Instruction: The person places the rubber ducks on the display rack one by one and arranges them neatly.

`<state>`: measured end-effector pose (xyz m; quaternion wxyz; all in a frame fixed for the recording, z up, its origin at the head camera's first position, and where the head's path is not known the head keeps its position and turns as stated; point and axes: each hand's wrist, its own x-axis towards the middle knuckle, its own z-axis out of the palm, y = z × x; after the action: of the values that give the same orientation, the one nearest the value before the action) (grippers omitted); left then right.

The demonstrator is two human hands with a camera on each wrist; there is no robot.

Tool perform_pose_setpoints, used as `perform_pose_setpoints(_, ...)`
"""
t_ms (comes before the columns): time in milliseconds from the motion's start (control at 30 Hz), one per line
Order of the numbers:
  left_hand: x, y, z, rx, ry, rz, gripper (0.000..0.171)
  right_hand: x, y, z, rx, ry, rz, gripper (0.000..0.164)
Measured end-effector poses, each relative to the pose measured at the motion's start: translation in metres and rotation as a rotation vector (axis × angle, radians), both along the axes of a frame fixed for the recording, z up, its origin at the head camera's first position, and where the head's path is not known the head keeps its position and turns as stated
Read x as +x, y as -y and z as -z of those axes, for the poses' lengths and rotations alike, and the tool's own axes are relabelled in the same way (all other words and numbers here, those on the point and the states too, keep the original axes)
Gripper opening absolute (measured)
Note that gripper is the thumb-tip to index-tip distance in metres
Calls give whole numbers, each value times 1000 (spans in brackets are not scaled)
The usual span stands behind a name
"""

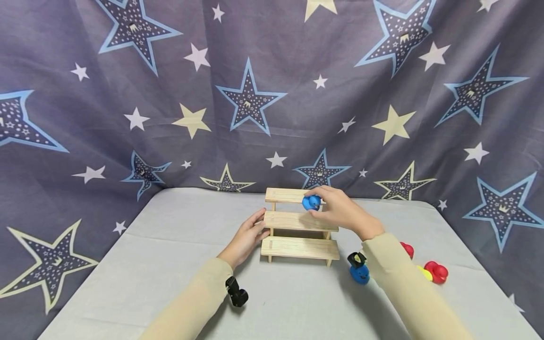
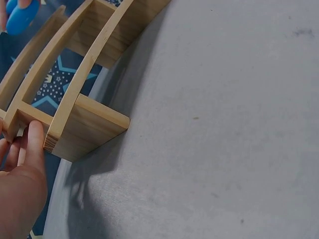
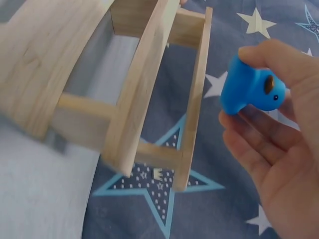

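Observation:
A three-step wooden display stand (image 1: pixel 293 219) sits on the table. My left hand (image 1: pixel 246 238) holds its left end at about the middle step; in the left wrist view, the hand's fingers (image 2: pixel 35 142) bend round the wood there. A small blue rubber duck (image 1: pixel 311 203) is pinched between thumb and fingers of my right hand (image 1: pixel 344 212), near the right end of the top step. The right wrist view shows this blue duck (image 3: pixel 244 84) apart from the wood, its head with an orange beak turned toward the palm.
Right of the stand, a second blue duck (image 1: pixel 360 275) sits beside my right forearm. Beyond that sleeve are two red ducks (image 1: pixel 437 272) and a yellow one (image 1: pixel 425 273), partly hidden. A star-patterned cloth (image 1: pixel 276 141) hangs behind the light grey table (image 1: pixel 178 226).

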<state>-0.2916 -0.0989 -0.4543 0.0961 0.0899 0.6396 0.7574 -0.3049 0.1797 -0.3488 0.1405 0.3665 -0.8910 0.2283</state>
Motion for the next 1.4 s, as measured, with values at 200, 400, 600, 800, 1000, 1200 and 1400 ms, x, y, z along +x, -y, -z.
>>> perform_pose_setpoints(200, -1, 0, 0, -2, 3, -1, 54, -9, 22, -1, -48, 17, 21, 40)
perform_pose_setpoints(400, -2, 1, 2, 16, -2, 1, 54, -18, 45, 0, -150, 49, 30, 44)
perform_pose_setpoints(600, -2, 0, 3, 9, -11, 9, 55, -25, 62, 0, -216, 63, 17, 44)
perform_pose_setpoints(800, -3, 0, 3, 6, -5, 8, 54, -31, 75, 0, -231, 81, 46, 45)
perform_pose_setpoints(1000, -3, 0, 2, 3, -9, 14, 54, -35, 82, 1, -322, 181, 76, 47)
perform_pose_setpoints(1200, -2, 1, 2, 0, -8, 9, 54, -43, 86, 6, -310, 213, 143, 48)
perform_pose_setpoints(1400, -2, 1, 3, 10, -12, 10, 54, -44, 87, 10, -309, 264, 160, 51)
